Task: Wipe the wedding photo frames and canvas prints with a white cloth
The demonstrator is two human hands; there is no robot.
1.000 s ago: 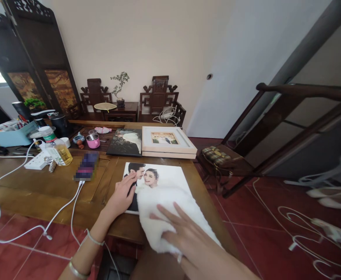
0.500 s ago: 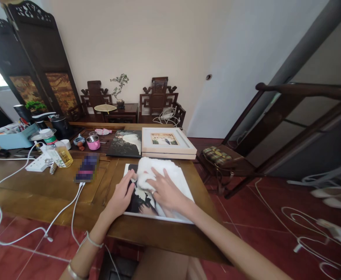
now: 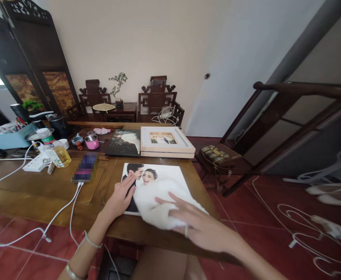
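A large photo print (image 3: 184, 177) of two people in wedding dress lies flat near the table's front right corner. My left hand (image 3: 122, 196) rests on its left side with the fingers stretched out, holding nothing. Bunched over the print's lower right is a fluffy white cloth (image 3: 155, 202), which reaches past the print's near edge. My right hand (image 3: 193, 221) presses on this cloth from the right, its fingers spread over it and partly sunk in. The lower part of the print is hidden by the cloth.
Behind the print lie a dark photo panel (image 3: 123, 144) and a pale wooden picture frame (image 3: 170, 151). Left stand a phone (image 3: 85, 167) on charging cables, a bottle (image 3: 56, 151), a pink cup (image 3: 91, 143) and a white power strip (image 3: 37, 161). A chair (image 3: 237, 155) stands at the right.
My right hand has slid the cloth towards me and to the right, so the two heads in the print now show. My left hand has stayed on the print.
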